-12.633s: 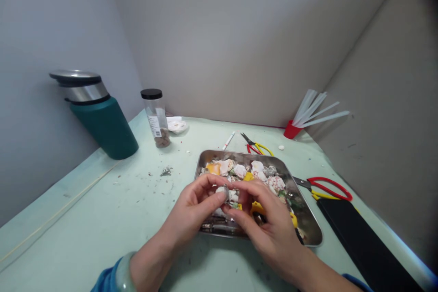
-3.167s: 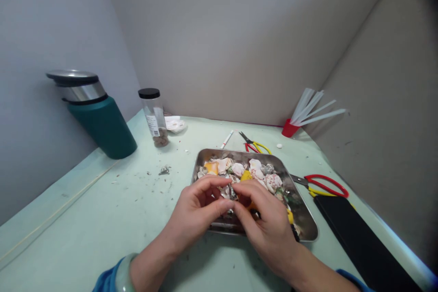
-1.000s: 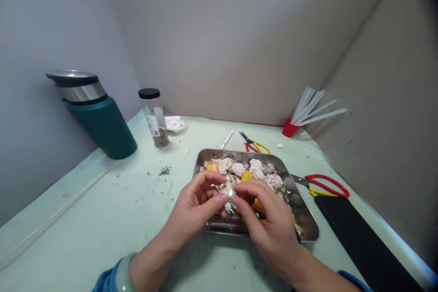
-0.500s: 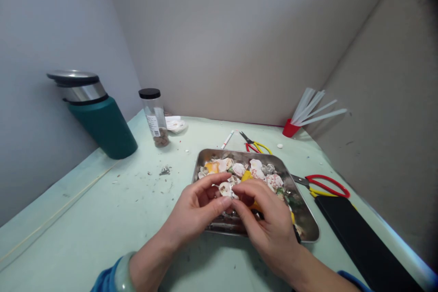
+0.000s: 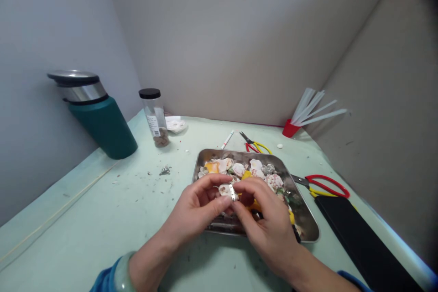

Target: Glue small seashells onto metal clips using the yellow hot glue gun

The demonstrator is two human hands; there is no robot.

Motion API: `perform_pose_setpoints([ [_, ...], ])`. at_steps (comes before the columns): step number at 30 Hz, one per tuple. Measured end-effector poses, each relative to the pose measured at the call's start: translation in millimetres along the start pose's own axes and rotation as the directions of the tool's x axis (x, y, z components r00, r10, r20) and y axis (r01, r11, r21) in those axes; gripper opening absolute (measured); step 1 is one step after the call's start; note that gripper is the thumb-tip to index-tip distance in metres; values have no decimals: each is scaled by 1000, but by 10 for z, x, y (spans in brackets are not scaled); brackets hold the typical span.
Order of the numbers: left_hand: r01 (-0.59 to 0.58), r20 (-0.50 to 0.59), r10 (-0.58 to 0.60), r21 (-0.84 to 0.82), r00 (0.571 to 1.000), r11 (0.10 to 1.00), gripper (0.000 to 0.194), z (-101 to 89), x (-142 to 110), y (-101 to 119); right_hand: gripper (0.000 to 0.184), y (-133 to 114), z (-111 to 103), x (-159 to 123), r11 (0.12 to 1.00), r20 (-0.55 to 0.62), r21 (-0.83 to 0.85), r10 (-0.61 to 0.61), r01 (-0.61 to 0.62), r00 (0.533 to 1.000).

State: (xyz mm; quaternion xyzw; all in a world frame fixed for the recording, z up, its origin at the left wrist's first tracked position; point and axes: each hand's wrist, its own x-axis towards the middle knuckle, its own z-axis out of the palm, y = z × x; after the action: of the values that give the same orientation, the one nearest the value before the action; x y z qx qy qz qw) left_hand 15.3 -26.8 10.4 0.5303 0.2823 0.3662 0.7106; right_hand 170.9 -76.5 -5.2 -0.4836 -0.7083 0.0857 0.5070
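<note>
In the head view, holding a small silvery piece [image 5: 232, 192] at the fingertips of both hands, above the near part of a metal tray [image 5: 310, 226]. Left hand [image 5: 185, 213] nearly closed, thumb and forefinger pinching from one side, other fingers curled beneath. Right hand [image 5: 272, 219] likewise, thumb and forefinger closed on the other side. Unable to tell a pale shell [image 5: 224, 190] just beside the piece as held or lying below.

Apparently in the middle of fine adjustment by fingertip, perhaps turning or pressing the piece. For any next move, a light, even pinch called for, with one side kept steady while easing the other; too hard a squeeze, possibly bending or slipping.

Within the tray, mixed shells [image 5: 238, 169]. Beyond its far edge, snips [image 5: 247, 138]; beside its right edge, scissors [image 5: 301, 180], lying on the pale green bench [image 5: 102, 219].
</note>
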Motion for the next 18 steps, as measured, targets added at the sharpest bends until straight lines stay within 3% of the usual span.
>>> perform_pose_setpoints([
  [18,-14,-1,14,97,1000,995,30,-10,1,3,17,-10,-3,-4,998,-23,-67,11,-12,1000],
])
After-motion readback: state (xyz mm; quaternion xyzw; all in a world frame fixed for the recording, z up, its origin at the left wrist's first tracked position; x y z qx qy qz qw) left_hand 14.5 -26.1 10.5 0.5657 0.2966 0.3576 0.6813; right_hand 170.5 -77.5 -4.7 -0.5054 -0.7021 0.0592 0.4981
